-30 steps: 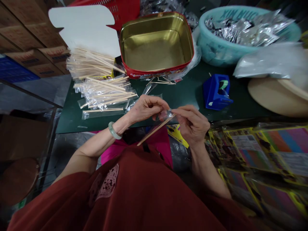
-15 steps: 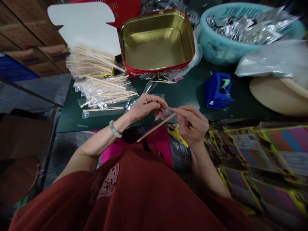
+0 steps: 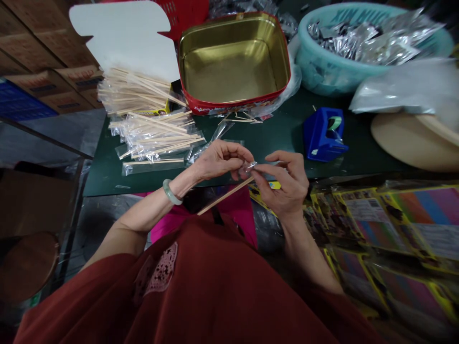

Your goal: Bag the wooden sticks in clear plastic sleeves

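My left hand (image 3: 218,160) and my right hand (image 3: 286,183) meet above the near edge of the dark green table (image 3: 272,138). Between their pinched fingertips is the crinkled open end of a small clear plastic sleeve (image 3: 248,167). A thin wooden stick (image 3: 224,197) slants down from that pinch toward my red top. My left wrist wears a pale green bangle (image 3: 169,193). To the left lies a pile of bagged sticks (image 3: 154,136), with more loose sticks (image 3: 132,93) behind it.
An empty gold-lined red tin (image 3: 234,62) stands at the back centre. A blue tape dispenser (image 3: 324,134) sits to the right. Behind it a teal basin (image 3: 330,71) holds silver packets. A tan round board (image 3: 416,143) lies far right. Coloured packs (image 3: 394,224) fill the lower right.
The stick has slid slightly lower and left. My right hand's fingers have loosened and lifted, with the pinch now at the sleeve's crumpled end. My left hand has barely moved.
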Tool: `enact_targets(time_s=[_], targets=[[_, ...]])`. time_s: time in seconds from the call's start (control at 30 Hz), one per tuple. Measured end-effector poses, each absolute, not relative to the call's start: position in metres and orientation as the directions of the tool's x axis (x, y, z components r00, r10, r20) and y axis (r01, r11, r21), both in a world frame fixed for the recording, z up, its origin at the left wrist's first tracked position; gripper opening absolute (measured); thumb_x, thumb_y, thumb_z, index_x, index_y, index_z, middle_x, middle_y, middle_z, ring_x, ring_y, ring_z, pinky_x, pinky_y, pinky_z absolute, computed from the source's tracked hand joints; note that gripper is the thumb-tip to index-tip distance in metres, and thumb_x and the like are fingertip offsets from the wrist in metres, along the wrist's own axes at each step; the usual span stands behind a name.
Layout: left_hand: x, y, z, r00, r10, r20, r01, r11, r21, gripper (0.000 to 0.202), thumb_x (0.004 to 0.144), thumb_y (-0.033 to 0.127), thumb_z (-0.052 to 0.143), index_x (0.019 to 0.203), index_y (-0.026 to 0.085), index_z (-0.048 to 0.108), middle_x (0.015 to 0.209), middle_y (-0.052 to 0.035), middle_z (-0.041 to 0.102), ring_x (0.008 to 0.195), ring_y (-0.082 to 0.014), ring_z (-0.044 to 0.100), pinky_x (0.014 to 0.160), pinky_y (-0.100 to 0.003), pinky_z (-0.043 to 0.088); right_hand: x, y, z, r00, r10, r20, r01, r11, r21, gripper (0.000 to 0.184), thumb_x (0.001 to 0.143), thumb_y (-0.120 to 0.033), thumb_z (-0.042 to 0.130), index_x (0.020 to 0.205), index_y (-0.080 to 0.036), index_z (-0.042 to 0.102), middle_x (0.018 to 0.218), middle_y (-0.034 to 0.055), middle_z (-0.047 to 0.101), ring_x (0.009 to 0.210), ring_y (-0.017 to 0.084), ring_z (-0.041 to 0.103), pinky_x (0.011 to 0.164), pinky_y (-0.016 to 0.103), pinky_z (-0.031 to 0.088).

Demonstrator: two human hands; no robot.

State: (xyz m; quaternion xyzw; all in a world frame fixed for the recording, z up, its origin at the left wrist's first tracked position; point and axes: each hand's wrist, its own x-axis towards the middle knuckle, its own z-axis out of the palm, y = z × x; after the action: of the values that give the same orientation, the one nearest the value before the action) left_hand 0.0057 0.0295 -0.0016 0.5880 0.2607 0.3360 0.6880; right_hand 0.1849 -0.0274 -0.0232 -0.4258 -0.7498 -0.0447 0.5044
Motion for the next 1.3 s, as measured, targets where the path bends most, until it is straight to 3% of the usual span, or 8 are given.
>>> enact_targets(time_s=[0.27, 0.47, 0.57, 0.7, 0.8, 0.97, 1.07, 1.3], targets=[[-0.005, 0.021, -0.002, 0.667, 0.743, -0.050, -0.139, 0.190, 0.972, 0.056, 0.065, 0.018, 0.080, 0.117, 0.014, 0.059, 0.088, -0.0061, 0.074, 0.072, -0.0130, 0.069, 0.066, -0.023, 0.055, 0.182, -0.025, -0.025, -0.099, 0.496, 0.862, 0.767, 0.590, -0.252, 0.008, 0.084, -0.019, 0.064, 0.082, -0.027, 0.064, 0.072, 0.0013, 0.061, 0.070, 0.018, 0.058, 0.062, 0.035, 0.048], [-0.002, 0.012, -0.010, 0.635, 0.750, -0.184, 0.011, 0.229, 0.973, 0.032, 0.071, 0.023, 0.075, 0.099, 0.009, 0.066, 0.068, -0.0018, 0.068, 0.056, -0.0084, 0.062, 0.054, -0.019, 0.047, 0.185, -0.026, -0.027, -0.055, 0.527, 0.848, 0.776, 0.557, -0.296, 0.008, 0.085, -0.020, 0.062, 0.081, -0.026, 0.066, 0.071, 0.0017, 0.062, 0.070, 0.018, 0.058, 0.062, 0.035, 0.047], [0.004, 0.009, -0.018, 0.578, 0.803, -0.144, 0.014, 0.167, 0.986, 0.031, 0.072, 0.025, 0.075, 0.097, 0.009, 0.068, 0.066, 0.0009, 0.063, 0.058, -0.0067, 0.057, 0.057, -0.019, 0.044, 0.184, -0.026, -0.026, -0.020, 0.528, 0.849, 0.739, 0.580, -0.344, 0.008, 0.085, -0.020, 0.063, 0.083, -0.025, 0.068, 0.071, 0.0022, 0.063, 0.071, 0.018, 0.058, 0.063, 0.035, 0.047], [0.012, 0.010, -0.026, 0.446, 0.895, -0.010, 0.061, -0.019, 0.998, 0.049, 0.062, 0.024, 0.084, 0.107, 0.012, 0.068, 0.086, -0.0024, 0.065, 0.075, -0.0091, 0.056, 0.068, -0.021, 0.044, 0.182, -0.027, -0.022, 0.063, 0.572, 0.818, 0.678, 0.578, -0.455, 0.006, 0.084, -0.022, 0.064, 0.082, -0.023, 0.069, 0.073, 0.0015, 0.065, 0.068, 0.016, 0.060, 0.059, 0.032, 0.048], [0.016, 0.012, -0.025, 0.449, 0.891, 0.063, 0.081, -0.111, 0.991, 0.039, 0.066, 0.028, 0.082, 0.101, 0.014, 0.072, 0.095, -0.0058, 0.067, 0.085, -0.0124, 0.058, 0.068, -0.021, 0.043, 0.181, -0.027, -0.021, 0.146, 0.657, 0.740, 0.598, 0.538, -0.595, 0.006, 0.085, -0.024, 0.064, 0.080, -0.022, 0.067, 0.073, -0.0001, 0.065, 0.063, 0.013, 0.059, 0.054, 0.028, 0.046], [0.021, 0.012, -0.020, 0.511, 0.859, 0.002, -0.039, 0.021, 0.999, 0.023, 0.075, 0.034, 0.074, 0.076, 0.011, 0.073, 0.071, -0.0018, 0.066, 0.062, -0.0077, 0.053, 0.056, -0.020, 0.039, 0.185, -0.024, -0.022, 0.180, 0.766, 0.617, 0.469, 0.484, -0.739, 0.004, 0.084, -0.022, 0.065, 0.083, -0.023, 0.069, 0.072, -0.0022, 0.063, 0.057, 0.010, 0.055, 0.048, 0.024, 0.042], [0.021, 0.013, -0.014, 0.504, 0.860, -0.084, -0.012, 0.105, 0.994, 0.028, 0.074, 0.037, 0.074, 0.066, 0.011, 0.069, 0.056, 0.0016, 0.059, 0.051, -0.0051, 0.046, 0.048, -0.019, 0.032, 0.187, -0.023, -0.021, 0.107, 0.752, 0.650, 0.534, 0.508, -0.676, 0.009, 0.086, -0.021, 0.063, 0.089, -0.024, 0.071, 0.077, -0.0002, 0.065, 0.064, 0.011, 0.058, 0.053, 0.026, 0.046], [0.012, 0.022, -0.004, 0.536, 0.837, -0.112, -0.064, 0.172, 0.983, 0.039, 0.075, 0.044, 0.074, 0.056, 0.012, 0.062, 0.050, 0.0013, 0.055, 0.044, -0.0038, 0.043, 0.044, -0.018, 0.029, 0.185, -0.023, -0.025, -0.163, 0.549, 0.820, 0.644, 0.689, -0.334, 0.024, 0.085, -0.015, 0.063, 0.100, -0.032, 0.071, 0.091, 0.0040, 0.062, 0.087, 0.020, 0.057, 0.069, 0.035, 0.048]])
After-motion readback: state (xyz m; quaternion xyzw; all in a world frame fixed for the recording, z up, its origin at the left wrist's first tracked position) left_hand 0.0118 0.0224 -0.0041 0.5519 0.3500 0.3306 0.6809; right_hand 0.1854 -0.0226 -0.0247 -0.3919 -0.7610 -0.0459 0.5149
